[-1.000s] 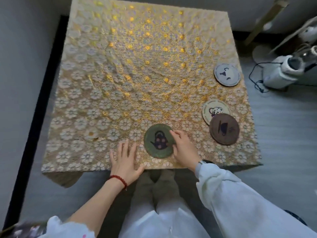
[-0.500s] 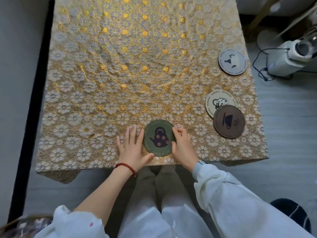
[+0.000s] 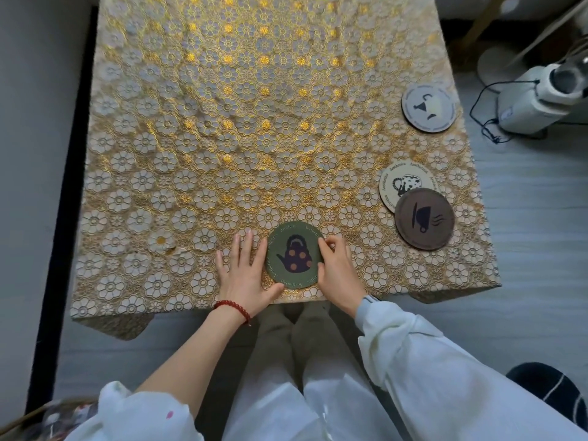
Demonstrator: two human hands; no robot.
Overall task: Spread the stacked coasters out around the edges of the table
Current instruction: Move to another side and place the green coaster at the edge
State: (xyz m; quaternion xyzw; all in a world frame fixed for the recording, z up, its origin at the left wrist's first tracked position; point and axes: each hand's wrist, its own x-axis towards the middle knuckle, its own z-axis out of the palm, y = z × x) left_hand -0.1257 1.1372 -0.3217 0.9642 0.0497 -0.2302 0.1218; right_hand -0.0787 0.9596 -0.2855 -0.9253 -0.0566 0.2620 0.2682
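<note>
A green coaster (image 3: pixel 294 254) with a dark teapot lies near the table's front edge. My left hand (image 3: pixel 245 276) lies flat on the cloth, its thumb and index finger against the coaster's left rim. My right hand (image 3: pixel 337 272) pinches the coaster's right rim with curled fingers. Along the right edge lie a brown coaster (image 3: pixel 424 218), overlapping a cream coaster (image 3: pixel 402 179), and a grey coaster (image 3: pixel 428 107) farther back.
The table (image 3: pixel 222 122) carries a gold cloth with white flowers. A white appliance (image 3: pixel 537 97) with a black cord stands on the floor at the right. A grey wall runs along the left. My knees are below the front edge.
My left hand slid right from flat on the cloth until it touches the green coaster's left rim. The view shifted closer to the table. The other coasters have not moved.
</note>
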